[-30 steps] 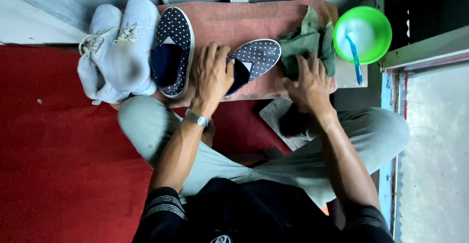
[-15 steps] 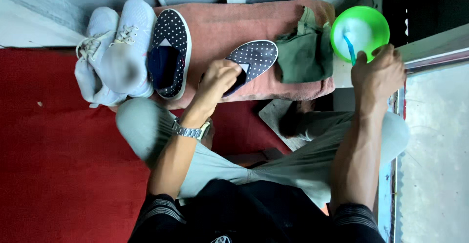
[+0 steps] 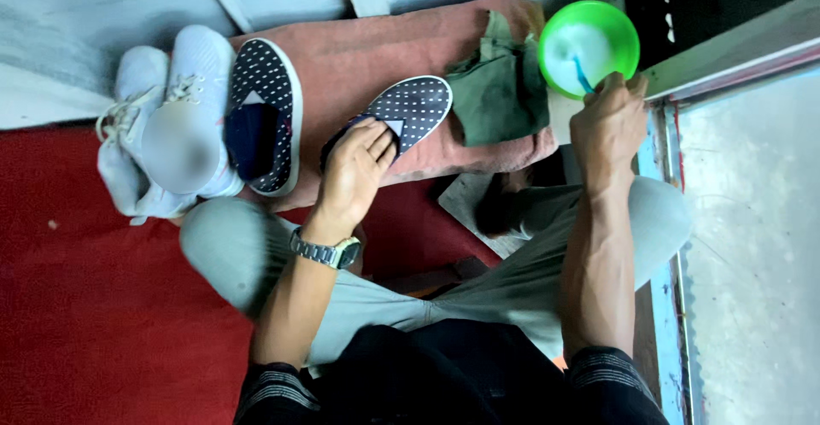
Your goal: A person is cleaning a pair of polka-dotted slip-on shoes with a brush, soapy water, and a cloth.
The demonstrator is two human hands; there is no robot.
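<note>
Head view: left hand (image 3: 354, 173) lying flat, fingers loose, pinning dotted slip-on shoe (image 3: 408, 111) left of green bowl (image 3: 589, 47); right hand (image 3: 608, 124) pinching blue brush handle (image 3: 582, 75) at bowl rim. Better keeping shoe pressed steady, wetting bristles fully.

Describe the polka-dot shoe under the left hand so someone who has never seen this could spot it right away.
Start at the faded pink cloth spread over the red carpet. Near its middle lies a dark navy slip-on shoe with white dots, the left hand resting on its heel end. Unlike its matching twin beside the white sneakers, it lies slanted, toe pointing at the green rag.
</note>
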